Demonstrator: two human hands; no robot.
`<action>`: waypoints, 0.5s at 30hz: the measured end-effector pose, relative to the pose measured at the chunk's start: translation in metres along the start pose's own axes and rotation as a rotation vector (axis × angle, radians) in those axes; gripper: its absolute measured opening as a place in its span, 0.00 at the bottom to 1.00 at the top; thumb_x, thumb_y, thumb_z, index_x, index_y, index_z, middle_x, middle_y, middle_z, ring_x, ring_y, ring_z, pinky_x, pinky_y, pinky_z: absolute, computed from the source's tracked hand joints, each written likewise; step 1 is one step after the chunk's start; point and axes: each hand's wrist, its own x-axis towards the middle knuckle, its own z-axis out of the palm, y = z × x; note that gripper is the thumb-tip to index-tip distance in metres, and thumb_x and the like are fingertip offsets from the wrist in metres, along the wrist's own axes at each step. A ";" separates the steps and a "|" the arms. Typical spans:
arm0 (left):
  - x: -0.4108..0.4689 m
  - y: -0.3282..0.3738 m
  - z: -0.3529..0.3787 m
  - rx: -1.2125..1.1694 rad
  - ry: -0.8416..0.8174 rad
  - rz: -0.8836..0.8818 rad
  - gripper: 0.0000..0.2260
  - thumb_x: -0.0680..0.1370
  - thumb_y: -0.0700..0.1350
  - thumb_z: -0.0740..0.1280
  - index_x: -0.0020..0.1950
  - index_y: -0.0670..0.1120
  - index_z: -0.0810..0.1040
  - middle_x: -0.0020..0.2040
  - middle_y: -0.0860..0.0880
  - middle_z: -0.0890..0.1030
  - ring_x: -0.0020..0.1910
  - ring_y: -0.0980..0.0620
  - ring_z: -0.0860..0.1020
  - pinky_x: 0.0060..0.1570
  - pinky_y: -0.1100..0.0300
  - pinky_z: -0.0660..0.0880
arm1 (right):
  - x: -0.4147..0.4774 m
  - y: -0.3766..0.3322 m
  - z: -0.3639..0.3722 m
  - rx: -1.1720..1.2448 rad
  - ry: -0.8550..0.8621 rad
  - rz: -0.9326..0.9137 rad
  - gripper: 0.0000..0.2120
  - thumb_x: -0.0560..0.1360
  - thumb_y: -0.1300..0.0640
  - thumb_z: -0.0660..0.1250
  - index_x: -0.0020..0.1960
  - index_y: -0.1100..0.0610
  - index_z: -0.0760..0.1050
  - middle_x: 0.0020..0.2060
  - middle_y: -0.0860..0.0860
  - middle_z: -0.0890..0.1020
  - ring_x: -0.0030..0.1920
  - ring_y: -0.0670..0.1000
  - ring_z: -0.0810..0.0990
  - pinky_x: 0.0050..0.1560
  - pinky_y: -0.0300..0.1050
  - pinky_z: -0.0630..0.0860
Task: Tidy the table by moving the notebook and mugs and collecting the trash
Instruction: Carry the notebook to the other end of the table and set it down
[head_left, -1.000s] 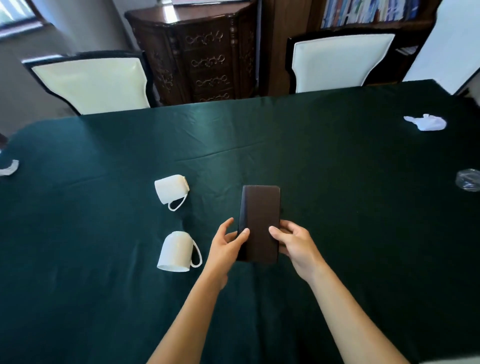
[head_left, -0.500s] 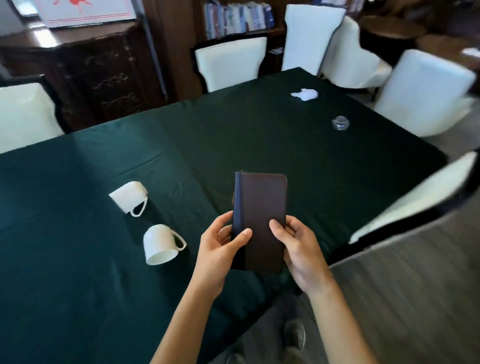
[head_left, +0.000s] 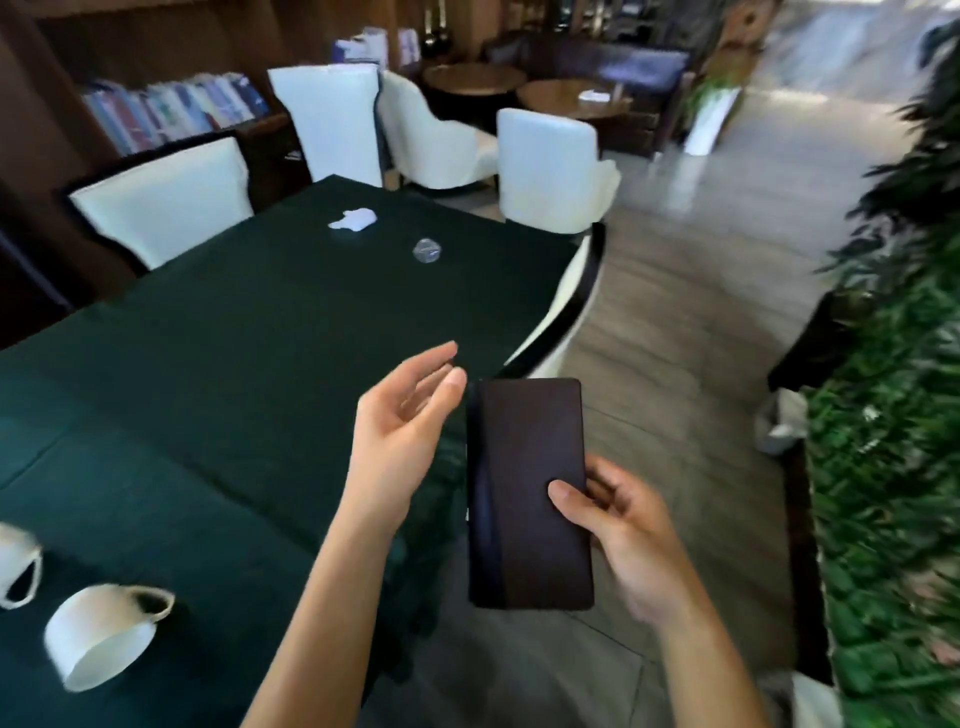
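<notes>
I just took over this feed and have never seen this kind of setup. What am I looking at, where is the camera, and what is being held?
There is no machine: a person works with bare hands, filmed by a wide-angle camera worn on their head, looking forward and down. The right hand holds a dark brown notebook out past the table edge, over the floor. The left hand is open and empty beside it. On the green tablecloth lie two white mugs on their sides, a crumpled white tissue and a small clear piece of trash.

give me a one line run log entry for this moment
right hand: holds brown notebook off table | left hand: open, empty | two white mugs on their sides | crumpled tissue, clear plastic wad: uncollected
</notes>
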 end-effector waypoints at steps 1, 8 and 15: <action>0.008 0.006 0.025 0.006 -0.068 0.025 0.12 0.82 0.39 0.69 0.64 0.44 0.84 0.57 0.50 0.88 0.56 0.59 0.85 0.56 0.67 0.78 | -0.007 -0.007 -0.020 0.004 0.016 -0.015 0.12 0.74 0.64 0.72 0.57 0.60 0.82 0.51 0.54 0.89 0.51 0.50 0.87 0.50 0.41 0.83; 0.008 0.010 0.173 -0.155 -0.322 -0.091 0.11 0.83 0.46 0.68 0.62 0.45 0.85 0.54 0.38 0.87 0.55 0.45 0.84 0.62 0.46 0.79 | -0.024 -0.051 -0.125 0.053 0.115 -0.115 0.13 0.72 0.62 0.72 0.56 0.60 0.83 0.51 0.55 0.89 0.50 0.50 0.88 0.47 0.39 0.82; -0.018 -0.007 0.272 -0.307 -0.328 -0.267 0.12 0.83 0.45 0.66 0.62 0.40 0.83 0.55 0.42 0.88 0.52 0.47 0.86 0.54 0.53 0.84 | -0.010 -0.072 -0.207 0.115 0.243 -0.154 0.11 0.77 0.66 0.70 0.57 0.58 0.83 0.52 0.53 0.89 0.54 0.50 0.88 0.50 0.39 0.82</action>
